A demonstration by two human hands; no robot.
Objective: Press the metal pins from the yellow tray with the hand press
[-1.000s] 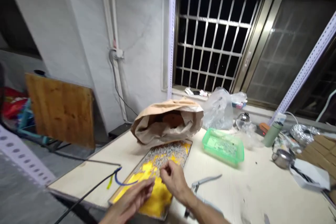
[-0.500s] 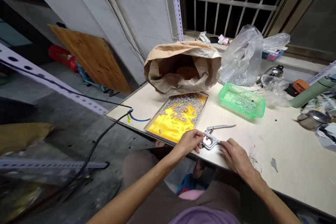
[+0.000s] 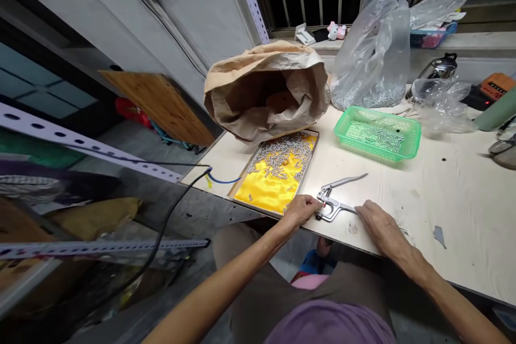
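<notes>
Silver hand pliers (image 3: 336, 200) lie on the pale table (image 3: 443, 193) near its front edge, handles spread apart. My left hand (image 3: 300, 209) is curled, its fingertips pinched at the pliers' jaw end; whatever small thing they pinch is too small to name. My right hand (image 3: 379, 223) rests flat on the lower handle, fingers together. A shallow tray (image 3: 269, 192) with a yellow lining and several small metal pins sits just left of the pliers.
A crumpled brown paper sack (image 3: 266, 91) lies open behind the tray. A green plastic basket (image 3: 377, 133) of pins and a clear plastic bag (image 3: 373, 54) stand further back. A black cable (image 3: 177, 204) hangs off the table's left corner. Clutter fills the right end.
My hands left the yellow tray and came to the pliers at the table's front edge. The view tilted down and swung left, showing my lap and the floor.
</notes>
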